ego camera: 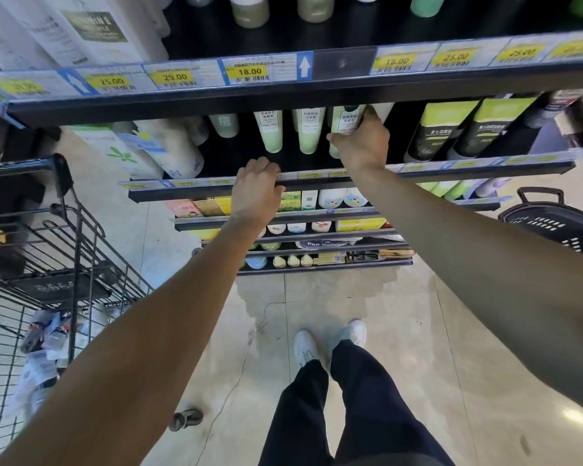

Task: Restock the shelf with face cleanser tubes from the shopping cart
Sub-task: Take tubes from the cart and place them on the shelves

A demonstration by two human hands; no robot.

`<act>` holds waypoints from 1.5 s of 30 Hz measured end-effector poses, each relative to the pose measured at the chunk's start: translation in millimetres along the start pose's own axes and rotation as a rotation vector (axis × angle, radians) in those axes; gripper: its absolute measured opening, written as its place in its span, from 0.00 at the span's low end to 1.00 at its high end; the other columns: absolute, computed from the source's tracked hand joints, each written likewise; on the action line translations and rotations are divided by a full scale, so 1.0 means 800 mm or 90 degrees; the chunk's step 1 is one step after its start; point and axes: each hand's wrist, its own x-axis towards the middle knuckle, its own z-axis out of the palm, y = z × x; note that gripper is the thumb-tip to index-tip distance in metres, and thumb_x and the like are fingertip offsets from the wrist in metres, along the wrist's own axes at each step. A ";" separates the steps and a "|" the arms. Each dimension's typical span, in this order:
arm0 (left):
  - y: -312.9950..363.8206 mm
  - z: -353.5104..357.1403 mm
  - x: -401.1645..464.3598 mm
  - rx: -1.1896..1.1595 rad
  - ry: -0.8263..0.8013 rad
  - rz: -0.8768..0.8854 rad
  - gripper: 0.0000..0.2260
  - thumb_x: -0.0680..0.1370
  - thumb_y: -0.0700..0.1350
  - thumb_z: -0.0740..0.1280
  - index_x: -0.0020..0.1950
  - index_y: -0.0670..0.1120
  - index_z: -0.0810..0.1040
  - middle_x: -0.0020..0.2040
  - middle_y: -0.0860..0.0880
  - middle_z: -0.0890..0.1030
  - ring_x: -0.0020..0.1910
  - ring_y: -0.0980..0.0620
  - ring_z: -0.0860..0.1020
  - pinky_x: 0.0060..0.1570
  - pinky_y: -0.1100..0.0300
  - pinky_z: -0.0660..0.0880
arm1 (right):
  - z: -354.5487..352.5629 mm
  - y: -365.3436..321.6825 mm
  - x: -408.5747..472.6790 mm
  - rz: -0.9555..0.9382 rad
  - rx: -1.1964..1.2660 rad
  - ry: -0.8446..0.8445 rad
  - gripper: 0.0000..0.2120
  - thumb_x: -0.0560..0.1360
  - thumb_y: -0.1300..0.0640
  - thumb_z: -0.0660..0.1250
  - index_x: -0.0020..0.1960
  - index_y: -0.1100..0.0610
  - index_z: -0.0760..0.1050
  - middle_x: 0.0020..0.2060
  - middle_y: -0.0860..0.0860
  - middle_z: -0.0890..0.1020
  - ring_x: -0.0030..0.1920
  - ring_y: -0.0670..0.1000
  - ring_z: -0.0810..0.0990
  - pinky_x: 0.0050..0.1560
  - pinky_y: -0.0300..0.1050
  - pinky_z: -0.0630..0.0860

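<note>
My right hand (362, 144) is shut on a pale green face cleanser tube (345, 121), held upright on the second black shelf (317, 185), to the right of two matching green tubes (308, 132). My left hand (256, 188) rests curled over that shelf's front rail and holds nothing. The black wire shopping cart (64, 250) stands at the left; several packaged items (44, 334) lie in its basket.
The upper shelf's edge (283, 92) with yellow price labels juts out above my hands. Dark tubes with yellow-green tops (451, 129) stand to the right. A black plastic basket (552, 223) sits at the right. Lower shelves and tiled floor lie below; my legs stand at the centre.
</note>
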 end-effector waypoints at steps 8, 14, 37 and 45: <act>0.000 0.002 0.000 -0.002 0.010 0.004 0.15 0.78 0.44 0.73 0.62 0.40 0.80 0.57 0.43 0.80 0.60 0.42 0.75 0.62 0.48 0.70 | 0.010 -0.001 0.004 0.027 0.029 0.022 0.20 0.70 0.52 0.80 0.57 0.56 0.77 0.53 0.50 0.85 0.56 0.53 0.84 0.60 0.51 0.80; -0.001 0.000 0.000 -0.003 0.010 0.006 0.15 0.77 0.44 0.73 0.61 0.40 0.80 0.57 0.43 0.80 0.60 0.42 0.75 0.62 0.49 0.69 | 0.013 0.000 0.001 0.031 0.030 0.016 0.20 0.71 0.51 0.80 0.59 0.54 0.79 0.56 0.49 0.85 0.59 0.53 0.83 0.62 0.50 0.79; 0.001 -0.006 -0.002 -0.008 -0.008 -0.001 0.15 0.78 0.43 0.73 0.63 0.40 0.80 0.58 0.44 0.80 0.61 0.43 0.75 0.64 0.49 0.69 | -0.005 0.008 -0.005 0.064 -0.025 -0.029 0.17 0.73 0.50 0.78 0.57 0.57 0.81 0.53 0.52 0.85 0.54 0.54 0.83 0.52 0.43 0.77; 0.020 -0.053 -0.026 -0.051 -0.057 -0.038 0.19 0.80 0.45 0.70 0.69 0.42 0.76 0.62 0.42 0.78 0.63 0.42 0.74 0.63 0.48 0.73 | -0.055 0.002 -0.095 -0.089 -0.144 -0.107 0.19 0.82 0.51 0.67 0.70 0.58 0.76 0.65 0.56 0.81 0.63 0.58 0.80 0.62 0.51 0.77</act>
